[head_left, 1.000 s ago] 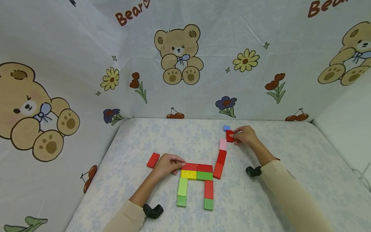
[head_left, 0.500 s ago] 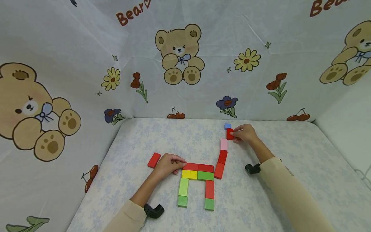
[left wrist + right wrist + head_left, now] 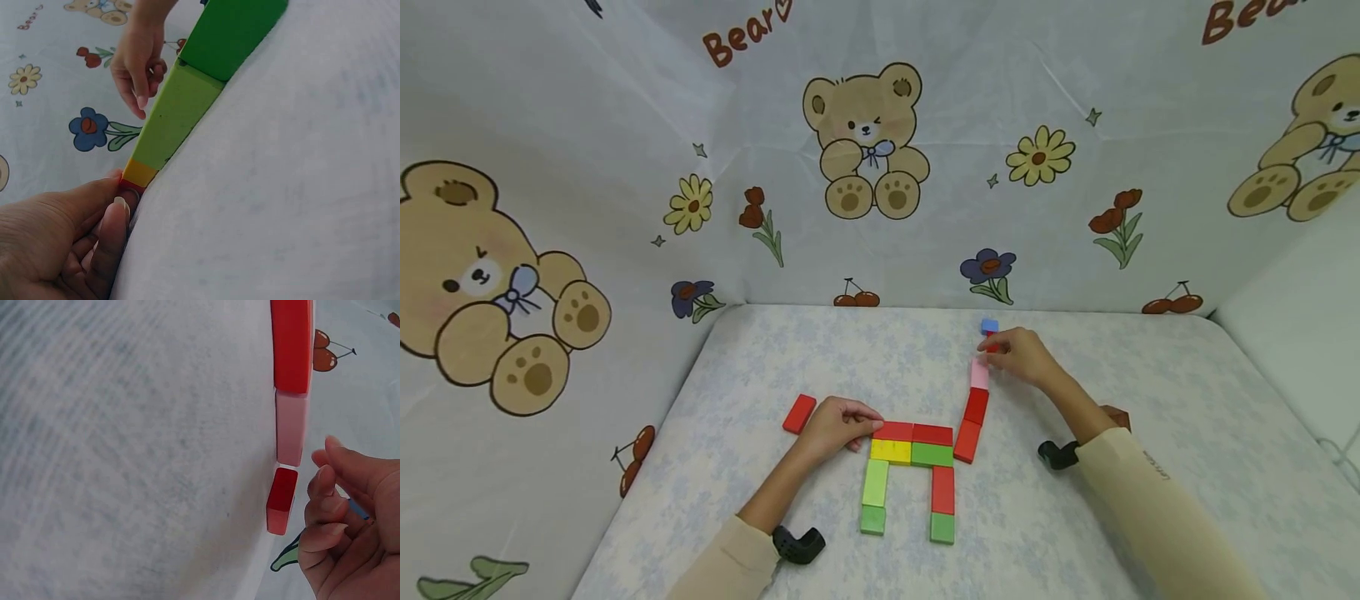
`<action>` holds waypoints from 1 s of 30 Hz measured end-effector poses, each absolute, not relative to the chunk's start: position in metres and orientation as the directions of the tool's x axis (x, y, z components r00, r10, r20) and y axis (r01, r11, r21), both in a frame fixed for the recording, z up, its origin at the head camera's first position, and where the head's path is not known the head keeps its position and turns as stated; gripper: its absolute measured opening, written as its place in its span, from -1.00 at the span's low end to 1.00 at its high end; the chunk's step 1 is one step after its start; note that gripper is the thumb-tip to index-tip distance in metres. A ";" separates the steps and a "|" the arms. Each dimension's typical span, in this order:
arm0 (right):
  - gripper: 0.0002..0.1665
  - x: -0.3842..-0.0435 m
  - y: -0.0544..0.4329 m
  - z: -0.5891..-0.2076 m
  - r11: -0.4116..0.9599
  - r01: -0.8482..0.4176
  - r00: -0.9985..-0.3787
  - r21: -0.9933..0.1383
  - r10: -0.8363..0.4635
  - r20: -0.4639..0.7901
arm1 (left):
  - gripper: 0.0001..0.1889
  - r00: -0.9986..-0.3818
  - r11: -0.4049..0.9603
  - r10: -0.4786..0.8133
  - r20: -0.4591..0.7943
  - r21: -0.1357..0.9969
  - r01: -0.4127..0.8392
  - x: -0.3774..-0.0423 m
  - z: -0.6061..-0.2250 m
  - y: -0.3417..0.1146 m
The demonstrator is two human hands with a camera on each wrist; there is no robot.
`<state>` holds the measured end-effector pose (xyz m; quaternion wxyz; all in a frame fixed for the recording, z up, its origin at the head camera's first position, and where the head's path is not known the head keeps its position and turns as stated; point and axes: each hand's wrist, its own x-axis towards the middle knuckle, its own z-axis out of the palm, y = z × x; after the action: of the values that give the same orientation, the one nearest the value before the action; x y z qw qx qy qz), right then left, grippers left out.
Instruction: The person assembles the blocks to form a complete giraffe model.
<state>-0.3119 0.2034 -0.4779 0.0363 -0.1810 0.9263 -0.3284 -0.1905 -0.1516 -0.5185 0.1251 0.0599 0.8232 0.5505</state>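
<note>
Across the pale patterned table (image 3: pixel 722 367), coloured blocks (image 3: pixel 931 455) make a two-legged shape, with a chain (image 3: pixel 976 407) heading off its right corner. Left hand (image 3: pixel 835 427) and right hand (image 3: pixel 1026 354) are both at it: left's pinching the left end of a top-row red block (image 3: pixel 895 432); right's fingers are loosely bent, empty, beside the pink block (image 3: pixel 979 375). Little blue block (image 3: pixel 990 326) sits at the far end.

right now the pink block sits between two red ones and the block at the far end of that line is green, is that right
Not quite: the far-end block is blue, not green, as the head view shows. The pink block does sit between two red ones.
</note>
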 end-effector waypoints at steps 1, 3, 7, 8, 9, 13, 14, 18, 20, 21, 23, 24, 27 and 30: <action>-0.80 -0.311 0.203 -0.479 0.718 -0.314 -0.929 -0.621 -0.366 0.046 | -0.81 -0.962 0.387 0.236 -0.140 0.921 -0.040 -0.190 -0.519 -0.151; -0.79 -0.311 0.202 -0.481 0.716 -0.311 -0.925 -0.625 -0.380 0.024 | -0.81 -0.962 0.386 0.233 -0.141 0.922 -0.041 -0.190 -0.519 -0.151; -0.76 -0.309 0.201 -0.480 0.734 -0.297 -0.920 -0.611 -0.391 -0.023 | -0.82 -0.962 0.388 0.231 -0.142 0.921 -0.042 -0.190 -0.519 -0.150; -0.75 -0.308 0.200 -0.480 0.739 -0.298 -0.919 -0.604 -0.393 -0.026 | -0.82 -0.962 0.387 0.233 -0.143 0.921 -0.043 -0.190 -0.520 -0.151; -0.75 -0.307 0.200 -0.479 0.742 -0.301 -0.918 -0.599 -0.395 -0.027 | -0.82 -0.961 0.386 0.235 -0.143 0.921 -0.043 -0.191 -0.521 -0.151; -0.76 -0.305 0.201 -0.478 0.746 -0.328 -0.915 -0.579 -0.403 -0.002 | -0.82 -0.960 0.385 0.241 -0.141 0.922 -0.039 -0.192 -0.522 -0.151; -0.75 -0.304 0.201 -0.478 0.748 -0.329 -0.915 -0.576 -0.403 0.000 | -0.82 -0.960 0.383 0.242 -0.141 0.923 -0.040 -0.192 -0.522 -0.152; -0.74 -0.303 0.202 -0.477 0.761 -0.322 -0.921 -0.563 -0.390 -0.001 | -0.82 -0.960 0.381 0.242 -0.139 0.924 -0.038 -0.192 -0.521 -0.152; -0.74 -0.302 0.202 -0.477 0.764 -0.310 -0.925 -0.566 -0.379 -0.006 | -0.82 -0.961 0.382 0.240 -0.141 0.923 -0.040 -0.192 -0.520 -0.152; -0.74 -0.302 0.202 -0.476 0.763 -0.308 -0.926 -0.568 -0.378 -0.006 | -0.82 -0.961 0.384 0.238 -0.142 0.922 -0.041 -0.192 -0.520 -0.152; -0.74 -0.301 0.203 -0.476 0.759 -0.307 -0.926 -0.574 -0.376 -0.001 | -0.82 -0.961 0.387 0.236 -0.146 0.921 -0.044 -0.192 -0.520 -0.152; -0.74 -0.301 0.203 -0.477 0.758 -0.302 -0.931 -0.578 -0.366 0.006 | -0.82 -0.961 0.389 0.235 -0.147 0.920 -0.045 -0.192 -0.520 -0.152; -0.76 -0.301 0.207 -0.476 0.759 -0.297 -0.950 -0.579 -0.298 0.096 | -0.82 -0.960 0.389 0.238 -0.150 0.920 -0.047 -0.192 -0.520 -0.152; -0.76 -0.306 0.213 -0.477 0.757 -0.252 -0.966 -0.603 -0.165 0.197 | -0.82 -0.959 0.385 0.243 -0.149 0.922 -0.045 -0.192 -0.520 -0.152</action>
<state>-0.3064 0.2133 -0.4770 -0.0660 -0.1114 0.9350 -0.3303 -0.1919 -0.1517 -0.5200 0.1307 0.0601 0.8220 0.5511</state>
